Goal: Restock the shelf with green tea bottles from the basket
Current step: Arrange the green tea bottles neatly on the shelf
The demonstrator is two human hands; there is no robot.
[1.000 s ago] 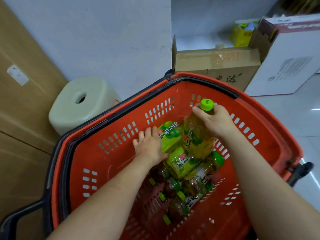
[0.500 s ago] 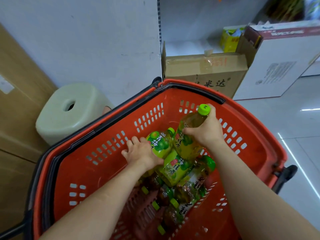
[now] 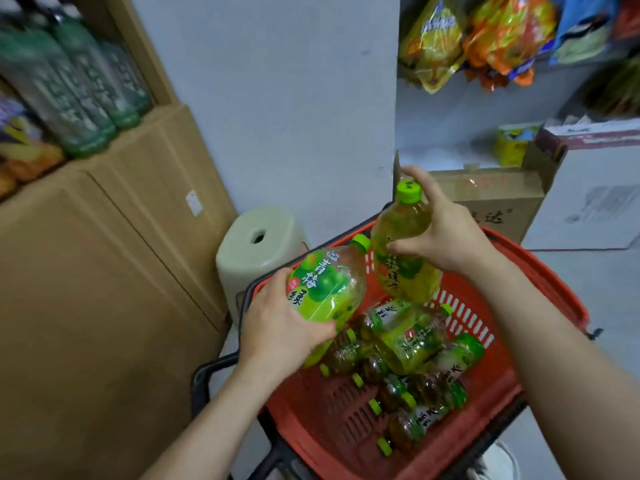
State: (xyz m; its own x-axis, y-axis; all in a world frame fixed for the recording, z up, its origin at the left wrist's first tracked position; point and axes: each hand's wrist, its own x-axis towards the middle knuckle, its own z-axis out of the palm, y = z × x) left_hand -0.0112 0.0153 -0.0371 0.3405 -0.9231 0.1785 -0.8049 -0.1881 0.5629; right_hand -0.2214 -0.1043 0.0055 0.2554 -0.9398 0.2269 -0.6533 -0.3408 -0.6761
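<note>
My left hand grips the base of a green tea bottle with a green label, tilted with its cap toward the upper right. My right hand holds a second green tea bottle upright by its shoulder, green cap on top. Both bottles hang above the red basket. Several more bottles with green caps lie heaped on the basket floor. At the upper left a wooden shelf carries a row of dark green bottles.
A pale plastic stool stands against the white wall behind the basket. A brown wooden cabinet fills the left side. Cardboard boxes sit on the floor at the right, and snack bags hang above them.
Both hands have lifted a bottle each up out of the basket. The view has tilted upward, bringing the shelf at the upper left and the hanging snack bags into sight.
</note>
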